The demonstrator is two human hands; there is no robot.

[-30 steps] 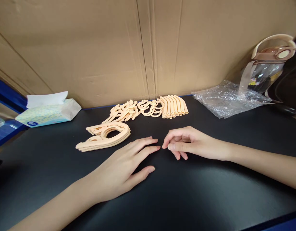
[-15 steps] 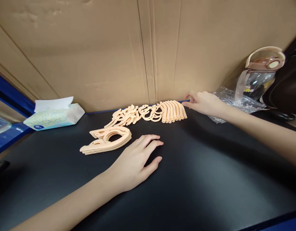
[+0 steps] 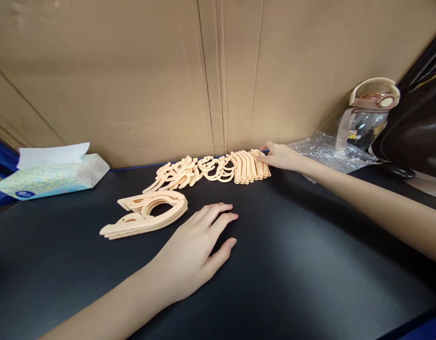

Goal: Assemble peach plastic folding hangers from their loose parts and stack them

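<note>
Hands apart, the right hand (image 3: 281, 157) touches the row of strips (image 3: 243, 167), grip unclear, their side-by-side layout likely easing separation. The left hand (image 3: 189, 250) lies loosely spread beside the stacked pieces (image 3: 143, 228).

No text, brand or number can be read. The tissue pack (image 3: 51, 178) bears a dark blue oval mark (image 3: 24, 194) near the lower edge of its front; any lettering in it is too small and blurred to make out. The bottle (image 3: 367, 126) carries small coloured prints, one of them yellow, with no legible words. On the dark object (image 3: 412, 132) at the right edge, a yellow marking (image 3: 432, 78) is cut off and unreadable.
</note>
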